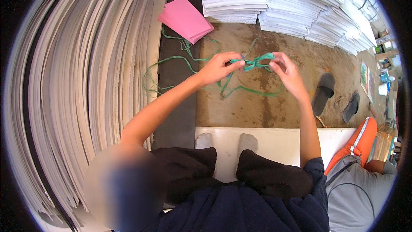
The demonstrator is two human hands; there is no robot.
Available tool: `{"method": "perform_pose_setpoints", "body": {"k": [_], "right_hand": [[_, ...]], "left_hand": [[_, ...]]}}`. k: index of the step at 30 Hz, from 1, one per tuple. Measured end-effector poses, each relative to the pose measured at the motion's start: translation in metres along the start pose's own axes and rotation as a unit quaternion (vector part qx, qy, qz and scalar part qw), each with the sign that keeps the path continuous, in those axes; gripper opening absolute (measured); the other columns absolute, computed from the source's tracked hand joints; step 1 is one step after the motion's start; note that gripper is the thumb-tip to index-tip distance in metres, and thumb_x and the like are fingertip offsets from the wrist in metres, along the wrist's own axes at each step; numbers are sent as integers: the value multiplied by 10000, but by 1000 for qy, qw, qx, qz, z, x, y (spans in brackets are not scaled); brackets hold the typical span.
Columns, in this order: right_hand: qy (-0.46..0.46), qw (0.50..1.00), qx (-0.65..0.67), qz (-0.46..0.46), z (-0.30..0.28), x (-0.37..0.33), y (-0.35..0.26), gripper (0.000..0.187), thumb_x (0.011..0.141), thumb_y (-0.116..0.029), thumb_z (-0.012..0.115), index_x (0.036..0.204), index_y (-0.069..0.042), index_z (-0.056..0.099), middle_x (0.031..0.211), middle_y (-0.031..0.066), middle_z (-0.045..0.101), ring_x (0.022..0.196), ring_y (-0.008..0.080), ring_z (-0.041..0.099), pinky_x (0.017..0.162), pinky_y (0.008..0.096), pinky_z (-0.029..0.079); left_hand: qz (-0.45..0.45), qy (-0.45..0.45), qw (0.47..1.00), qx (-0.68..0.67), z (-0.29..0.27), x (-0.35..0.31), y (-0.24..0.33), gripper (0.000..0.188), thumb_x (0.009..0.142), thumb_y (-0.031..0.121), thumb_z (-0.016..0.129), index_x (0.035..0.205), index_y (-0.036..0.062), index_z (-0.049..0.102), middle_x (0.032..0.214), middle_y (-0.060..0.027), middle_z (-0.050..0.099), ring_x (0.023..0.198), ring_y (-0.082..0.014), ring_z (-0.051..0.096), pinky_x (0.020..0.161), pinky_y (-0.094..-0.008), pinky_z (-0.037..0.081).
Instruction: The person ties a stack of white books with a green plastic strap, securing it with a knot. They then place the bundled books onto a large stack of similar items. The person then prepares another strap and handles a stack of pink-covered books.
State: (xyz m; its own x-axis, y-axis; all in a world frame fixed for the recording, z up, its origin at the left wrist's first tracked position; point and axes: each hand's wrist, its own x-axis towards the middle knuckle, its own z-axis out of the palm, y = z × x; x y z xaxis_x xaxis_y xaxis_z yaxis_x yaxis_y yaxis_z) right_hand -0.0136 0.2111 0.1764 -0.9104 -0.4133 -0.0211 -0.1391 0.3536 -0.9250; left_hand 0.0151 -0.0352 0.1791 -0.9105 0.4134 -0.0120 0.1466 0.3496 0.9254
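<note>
A tangle of green plastic string [254, 63] is stretched between my two hands, looped and bunched in the middle. My left hand [220, 67] pinches its left side between thumb and fingers. On the other side, my right hand [285, 70] pinches a loop of the same string. Loose strands hang below and trail left across a dark strip toward the paper stack. Whether the bunch is knotted I cannot tell.
Tall stacked paper sheets [98, 60] fill the left side. Pink booklets [185, 19] lie beyond my left hand. White paper piles [292, 6] stand at the back. Dark slippers [323, 94] rest on the floor at right. A person in orange trousers [354, 139] sits at my right.
</note>
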Motion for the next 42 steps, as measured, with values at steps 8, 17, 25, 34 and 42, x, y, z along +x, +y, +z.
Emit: {"method": "perform_pose_setpoints", "body": {"k": [8, 17, 25, 34, 42], "right_hand": [[-91, 987, 113, -61, 27, 3, -5, 510, 822, -193, 596, 1258, -61, 366, 1164, 110, 509, 1084, 220, 494, 917, 344, 373], [-24, 994, 102, 26, 43, 1, 3, 224, 828, -151, 592, 994, -4, 566, 863, 49, 607, 754, 86, 544, 667, 237, 443], [-21, 997, 7, 67, 53, 0, 7, 180, 810, -152, 603, 916, -8, 621, 750, 61, 620, 685, 95, 559, 626, 241, 441], [55, 987, 147, 42, 65, 1, 2, 505, 789, -199, 638, 1176, 31, 409, 844, 106, 609, 752, 159, 608, 691, 266, 469], [27, 984, 169, 40, 73, 5, 13, 603, 808, -142, 610, 1260, -8, 234, 824, 96, 598, 758, 167, 608, 702, 264, 477]], "left_hand": [[-25, -1, 996, -84, 6, -2, -20, 337, 921, 305, 423, 811, 25, 575, 719, 22, 497, 703, -81, 426, 646, -247, 367], [-9, 81, 987, -140, 22, 0, -21, 218, 879, 225, 510, 975, 35, 556, 800, 0, 568, 728, -73, 480, 678, -239, 420], [-21, 34, 986, -160, 20, 3, -10, 227, 816, 207, 610, 953, 26, 613, 803, 6, 589, 731, -52, 488, 660, -226, 416], [-45, 127, 988, -81, 21, 6, -29, 198, 790, 209, 642, 836, 29, 574, 739, 16, 539, 698, -41, 462, 610, -208, 388], [-80, 121, 986, -82, 24, 5, -25, 217, 791, 193, 641, 813, 32, 497, 721, 3, 524, 599, -47, 459, 534, -213, 389]]}}
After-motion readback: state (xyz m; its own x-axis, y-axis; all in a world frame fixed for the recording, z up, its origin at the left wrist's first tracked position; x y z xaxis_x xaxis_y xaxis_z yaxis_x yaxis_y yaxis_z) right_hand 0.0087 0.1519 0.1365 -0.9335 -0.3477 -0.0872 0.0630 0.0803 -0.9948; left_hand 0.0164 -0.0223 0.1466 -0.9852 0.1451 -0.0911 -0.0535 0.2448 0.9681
